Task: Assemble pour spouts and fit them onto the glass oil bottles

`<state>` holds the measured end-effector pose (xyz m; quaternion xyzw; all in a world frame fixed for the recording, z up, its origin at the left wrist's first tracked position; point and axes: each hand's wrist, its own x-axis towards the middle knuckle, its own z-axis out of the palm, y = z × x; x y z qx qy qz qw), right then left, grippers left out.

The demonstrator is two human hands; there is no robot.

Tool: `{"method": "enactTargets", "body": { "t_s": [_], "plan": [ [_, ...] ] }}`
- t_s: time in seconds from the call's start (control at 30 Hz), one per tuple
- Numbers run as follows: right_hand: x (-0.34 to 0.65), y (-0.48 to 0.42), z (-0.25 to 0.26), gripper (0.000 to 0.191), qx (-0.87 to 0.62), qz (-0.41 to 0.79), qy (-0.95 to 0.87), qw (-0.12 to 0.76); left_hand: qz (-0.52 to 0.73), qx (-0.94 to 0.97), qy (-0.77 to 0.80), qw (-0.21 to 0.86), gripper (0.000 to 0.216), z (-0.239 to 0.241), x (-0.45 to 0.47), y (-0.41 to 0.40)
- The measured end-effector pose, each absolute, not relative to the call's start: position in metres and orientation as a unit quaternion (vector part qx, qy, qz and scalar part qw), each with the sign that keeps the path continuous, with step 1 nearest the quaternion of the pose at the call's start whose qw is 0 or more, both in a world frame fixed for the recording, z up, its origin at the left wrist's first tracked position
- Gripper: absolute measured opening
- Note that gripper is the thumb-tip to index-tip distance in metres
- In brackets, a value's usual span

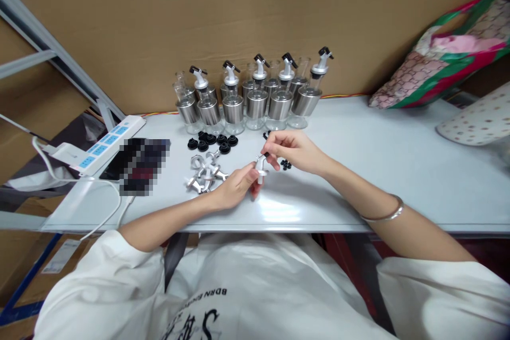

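My left hand is closed around a silver-grey pourer spout, held above the table near its front edge. At the top of that spout, my right hand pinches a small black cap; whether the cap is seated on the spout is hidden by the fingers. Loose grey pourer spouts lie in a pile left of my left hand. Behind them sit several black rubber stoppers. Small black parts lie just beneath my right hand.
Several glass bottles with steel sleeves stand in rows at the back, some topped with pourers. A power strip and a pixelated dark device with white cables are at left. A patterned bag and a dotted white object occupy the right.
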<state>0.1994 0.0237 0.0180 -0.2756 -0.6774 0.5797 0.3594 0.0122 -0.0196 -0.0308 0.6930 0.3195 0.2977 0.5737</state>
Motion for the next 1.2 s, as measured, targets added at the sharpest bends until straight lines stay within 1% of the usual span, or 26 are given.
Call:
{"method": "enactTargets", "body": {
  "t_s": [0.17, 0.3, 0.6, 0.8, 0.97, 1.03, 1.13, 1.2],
  "plan": [
    [0.202, 0.025, 0.014, 0.024, -0.216, 0.71, -0.591, 0.317, 0.313, 0.684, 0.3, 0.587, 0.061, -0.032, 0.012, -0.018],
    [0.203, 0.025, 0.011, 0.018, -0.192, 0.767, -0.542, 0.284, 0.309, 0.686, 0.305, 0.584, 0.065, -0.033, 0.011, -0.019],
    [0.205, 0.029, 0.009, 0.011, -0.168, 0.785, -0.532, 0.269, 0.3, 0.706, 0.306, 0.564, 0.066, -0.033, 0.01, -0.021],
    [0.205, 0.027, 0.01, 0.018, -0.16, 0.797, -0.528, 0.246, 0.304, 0.7, 0.305, 0.57, 0.068, -0.037, 0.01, -0.018],
    [0.205, 0.029, 0.006, 0.01, -0.146, 0.815, -0.507, 0.237, 0.296, 0.711, 0.299, 0.563, 0.07, -0.034, 0.01, -0.019],
    [0.205, 0.029, 0.006, 0.012, -0.156, 0.819, -0.498, 0.24, 0.296, 0.715, 0.293, 0.561, 0.07, -0.032, 0.009, -0.019],
    [0.205, 0.029, 0.007, 0.028, -0.168, 0.824, -0.485, 0.24, 0.291, 0.726, 0.289, 0.552, 0.069, -0.03, 0.009, -0.019],
    [0.205, 0.028, 0.009, 0.031, -0.163, 0.829, -0.488, 0.218, 0.284, 0.731, 0.291, 0.548, 0.07, -0.03, 0.009, -0.02]
  ]
}}
